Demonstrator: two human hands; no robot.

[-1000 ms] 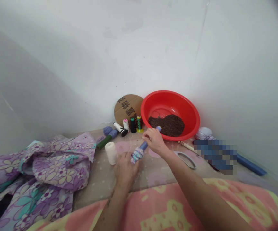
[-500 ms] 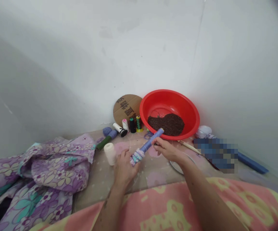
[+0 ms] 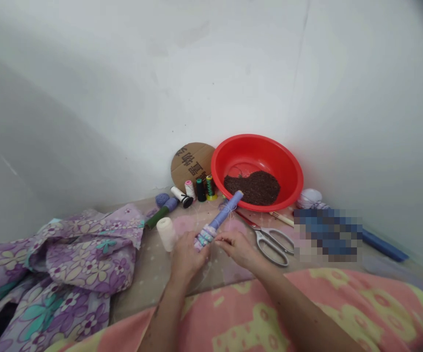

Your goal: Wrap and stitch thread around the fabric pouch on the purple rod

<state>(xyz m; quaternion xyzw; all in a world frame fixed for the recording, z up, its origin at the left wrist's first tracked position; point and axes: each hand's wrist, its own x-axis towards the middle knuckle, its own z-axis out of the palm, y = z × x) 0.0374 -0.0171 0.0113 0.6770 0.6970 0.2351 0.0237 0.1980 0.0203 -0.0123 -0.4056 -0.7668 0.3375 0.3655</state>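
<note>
My left hand [image 3: 188, 259] is closed round the lower end of a purple-wrapped stick [image 3: 224, 212], where floral cloth [image 3: 207, 235] is bound on with pale thread. The stick slants up to the right, its far tip in front of a red basin. My right hand [image 3: 236, 246] is closed in a pinch just right of the cloth. It seems to hold a thin white thread [image 3: 229, 209], which loops loosely over the stick; the piece between the fingertips is barely visible. A cream thread cone [image 3: 166, 233] stands just left of my left hand.
The red basin [image 3: 294, 188] holds dark husks or seeds. Scissors [image 3: 274, 247] lie right of my right hand. Several thread spools [image 3: 200, 190] stand before a cardboard disc [image 3: 189, 164]. Floral fabric [image 3: 87, 259] is heaped left; a pink-yellow blanket [image 3: 241, 318] covers the front.
My right hand has moved down and left, from beside the stick's upper part to beside the bound cloth. The scissors now show more fully. The stick has shifted slightly left.
</note>
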